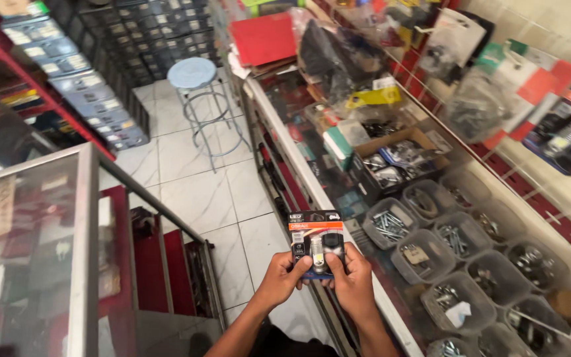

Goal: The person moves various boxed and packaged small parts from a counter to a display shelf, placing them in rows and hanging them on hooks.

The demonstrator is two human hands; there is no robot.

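Note:
Both my hands hold a small blister pack (316, 239) with a black and orange card and a bulb-like part under clear plastic. My left hand (283, 277) grips its lower left edge with the thumb on the front. My right hand (351, 281) grips the lower right edge. The pack is upright, facing me, held over the edge of a glass counter (312, 182).
Several clear tubs of bolts and screws (431, 251) sit on the counter to the right, with a cardboard box (398, 158) behind. A round stool (196, 76) stands on the tiled floor. A glass display case (47, 251) is at left. Packaged parts hang on the right wall.

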